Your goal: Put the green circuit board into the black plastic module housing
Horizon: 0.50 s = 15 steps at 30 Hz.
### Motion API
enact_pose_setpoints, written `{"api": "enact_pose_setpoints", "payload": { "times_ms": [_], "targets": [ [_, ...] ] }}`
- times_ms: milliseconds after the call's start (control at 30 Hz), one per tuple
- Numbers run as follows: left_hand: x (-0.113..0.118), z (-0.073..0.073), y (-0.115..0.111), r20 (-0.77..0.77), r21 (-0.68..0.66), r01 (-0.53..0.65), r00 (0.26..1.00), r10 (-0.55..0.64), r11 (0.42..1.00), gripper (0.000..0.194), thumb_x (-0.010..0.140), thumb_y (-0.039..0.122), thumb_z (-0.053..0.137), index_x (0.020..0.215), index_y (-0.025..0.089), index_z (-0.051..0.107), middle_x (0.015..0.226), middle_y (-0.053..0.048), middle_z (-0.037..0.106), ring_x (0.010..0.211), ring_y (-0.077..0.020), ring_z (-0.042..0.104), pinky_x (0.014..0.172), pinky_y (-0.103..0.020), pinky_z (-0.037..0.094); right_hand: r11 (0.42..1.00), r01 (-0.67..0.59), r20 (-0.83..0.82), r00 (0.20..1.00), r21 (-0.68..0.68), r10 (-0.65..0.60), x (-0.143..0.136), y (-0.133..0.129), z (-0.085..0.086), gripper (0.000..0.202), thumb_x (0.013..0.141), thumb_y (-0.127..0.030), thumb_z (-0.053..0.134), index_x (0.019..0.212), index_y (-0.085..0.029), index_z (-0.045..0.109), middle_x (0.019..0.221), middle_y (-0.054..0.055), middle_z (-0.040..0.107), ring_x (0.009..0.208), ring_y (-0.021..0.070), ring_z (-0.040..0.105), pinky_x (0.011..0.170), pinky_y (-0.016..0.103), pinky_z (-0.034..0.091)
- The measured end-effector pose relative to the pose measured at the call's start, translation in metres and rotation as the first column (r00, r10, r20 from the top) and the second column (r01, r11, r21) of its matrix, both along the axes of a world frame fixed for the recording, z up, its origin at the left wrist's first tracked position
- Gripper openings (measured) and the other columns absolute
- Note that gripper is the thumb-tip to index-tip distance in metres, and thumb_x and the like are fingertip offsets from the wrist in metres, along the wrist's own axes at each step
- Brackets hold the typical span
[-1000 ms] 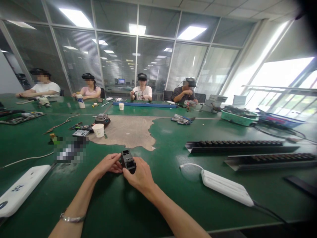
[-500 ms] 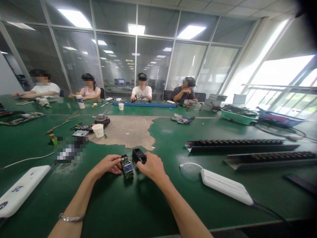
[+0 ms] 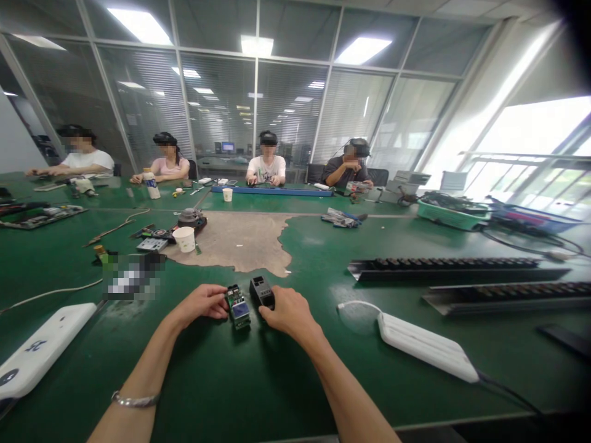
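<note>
Between my hands sits a small green circuit board module (image 3: 239, 307) with a blue-violet screen on its face. The fingers of my left hand (image 3: 202, 306) are closed on its left edge. My right hand (image 3: 292, 312) grips a black plastic housing (image 3: 261, 291) with openings at its far end. Housing and board are apart, with a narrow gap of green table (image 3: 277, 381) between them. My left wrist wears a silver bracelet.
White power strips lie at left (image 3: 44, 351) and right (image 3: 427, 347). Two metal rails (image 3: 457, 271) with black parts stand at right. A paper cup (image 3: 184, 240) stands on the brown patch (image 3: 240, 237). Several people sit across the table; a green basket (image 3: 452, 215) is at far right.
My right hand has tilted the black housing, so more of its top face shows. The board stays in my left hand almost unmoved. The view has shifted slightly.
</note>
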<state>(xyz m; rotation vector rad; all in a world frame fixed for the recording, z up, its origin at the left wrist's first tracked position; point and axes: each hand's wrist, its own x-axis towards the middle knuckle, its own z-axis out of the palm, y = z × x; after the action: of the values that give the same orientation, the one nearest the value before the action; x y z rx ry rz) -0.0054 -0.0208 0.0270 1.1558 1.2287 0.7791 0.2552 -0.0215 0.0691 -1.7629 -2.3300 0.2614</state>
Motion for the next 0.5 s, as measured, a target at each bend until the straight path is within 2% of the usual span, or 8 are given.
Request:
{"api": "enact_pose_setpoints", "payload": {
  "times_ms": [133, 267, 400, 500],
  "targets": [
    [0.001, 0.0, 0.0, -0.006, 0.012, 0.003, 1.0, -0.003, 1.0, 0.062, 0.076, 0.047, 0.075, 0.123, 0.009, 0.06, 0.091, -0.013, 0.074, 0.074, -0.0181, 0.072, 0.071, -0.028, 0.057, 0.993, 0.025, -0.181, 0.983, 0.112, -0.004, -0.004, -0.003, 0.009, 0.029, 0.085, -0.044, 0.054, 0.097, -0.02, 0.067, 0.089, 0.007, 0.071, 0.084, 0.0236, 0.067, 0.071, 0.029, 0.043],
    [-0.001, -0.001, 0.0, 0.01, 0.035, 0.023, 1.0, -0.024, 0.999, 0.059, 0.076, 0.047, 0.074, 0.119, 0.009, 0.062, 0.092, -0.013, 0.074, 0.075, -0.0179, 0.072, 0.071, -0.028, 0.057, 0.978, -0.08, -0.381, 0.913, 0.191, 0.148, -0.014, -0.014, 0.016, 0.032, 0.088, -0.045, 0.054, 0.107, -0.023, 0.067, 0.083, 0.002, 0.071, 0.074, 0.0168, 0.064, 0.067, 0.025, 0.041],
    [-0.004, -0.005, 0.001, 0.011, 0.035, 0.025, 1.0, -0.026, 0.999, 0.059, 0.075, 0.046, 0.076, 0.12, 0.011, 0.063, 0.09, -0.012, 0.074, 0.075, -0.0181, 0.072, 0.073, -0.029, 0.057, 0.95, -0.157, -0.375, 0.892, 0.27, 0.254, -0.027, -0.026, 0.009, 0.03, 0.088, -0.045, 0.056, 0.104, -0.022, 0.068, 0.086, 0.002, 0.071, 0.078, 0.0173, 0.064, 0.07, 0.025, 0.042],
    [-0.005, -0.008, 0.002, -0.001, 0.05, 0.062, 0.998, -0.062, 0.997, 0.054, 0.078, 0.049, 0.073, 0.114, 0.01, 0.066, 0.089, -0.011, 0.074, 0.075, -0.0178, 0.071, 0.071, -0.027, 0.056, 0.938, -0.184, -0.353, 0.891, 0.295, 0.285, -0.034, -0.03, 0.002, 0.03, 0.086, -0.044, 0.058, 0.105, -0.022, 0.065, 0.092, 0.004, 0.071, 0.083, 0.0191, 0.065, 0.075, 0.026, 0.043]
  ]
}}
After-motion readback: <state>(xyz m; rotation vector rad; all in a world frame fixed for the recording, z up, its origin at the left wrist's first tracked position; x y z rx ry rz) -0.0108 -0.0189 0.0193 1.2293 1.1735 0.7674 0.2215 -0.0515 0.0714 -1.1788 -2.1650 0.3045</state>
